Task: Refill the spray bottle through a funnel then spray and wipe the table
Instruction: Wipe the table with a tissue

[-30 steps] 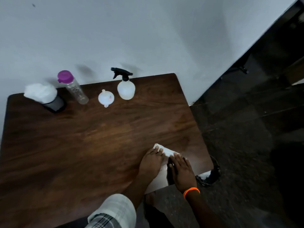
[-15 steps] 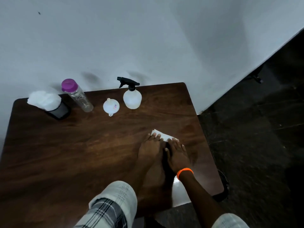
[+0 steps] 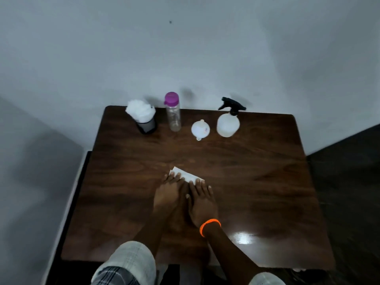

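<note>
Pressing flat, fingers straight, the left hand (image 3: pixel 167 195) and right hand (image 3: pixel 202 202) pin the folded tissue (image 3: pixel 186 175), which protrudes beyond their fingertips, long axis running upper-left to lower-right.

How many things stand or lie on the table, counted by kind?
Bottles: 2, the spray bottle and the purple-capped bottle
Funnels: 1, the funnel
Tissue holders: 1, the black holder
Wiping papers: 1, the white paper
Total: 5
</note>
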{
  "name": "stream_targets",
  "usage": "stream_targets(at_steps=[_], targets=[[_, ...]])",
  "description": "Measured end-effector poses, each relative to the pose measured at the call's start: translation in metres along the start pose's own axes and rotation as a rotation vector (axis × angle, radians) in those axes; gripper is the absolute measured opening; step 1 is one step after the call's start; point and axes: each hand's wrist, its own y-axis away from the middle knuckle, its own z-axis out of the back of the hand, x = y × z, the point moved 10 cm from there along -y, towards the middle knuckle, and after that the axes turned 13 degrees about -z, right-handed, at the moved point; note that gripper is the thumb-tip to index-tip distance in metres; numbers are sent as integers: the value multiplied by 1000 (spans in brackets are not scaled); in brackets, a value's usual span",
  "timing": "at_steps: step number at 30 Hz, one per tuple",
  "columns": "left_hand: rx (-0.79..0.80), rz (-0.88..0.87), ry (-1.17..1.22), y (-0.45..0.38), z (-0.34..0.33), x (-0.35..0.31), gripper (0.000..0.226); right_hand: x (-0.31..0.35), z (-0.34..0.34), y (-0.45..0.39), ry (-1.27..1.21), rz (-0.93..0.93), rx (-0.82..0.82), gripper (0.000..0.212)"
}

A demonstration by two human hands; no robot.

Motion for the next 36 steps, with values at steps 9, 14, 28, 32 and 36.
stream_targets(at_steps=[9,14,28,32,36], targets=[[44,-6,79,98,-61,10,58,18,-43,76,58,102,77,51],[233,-139,43,107,-94,-60,60,-37,-39,118,40,0,77,49],[-160,104,445,68,-35,-84,52,-112,6,114,-476,-536,-71,33],[-94,-73,541,62,-24,-101,22,-98,-2,105,-532,-616,-20,28],[-67,-13,596,62,-36,-95,10,-88,-2,102,-675,-623,-12,22]])
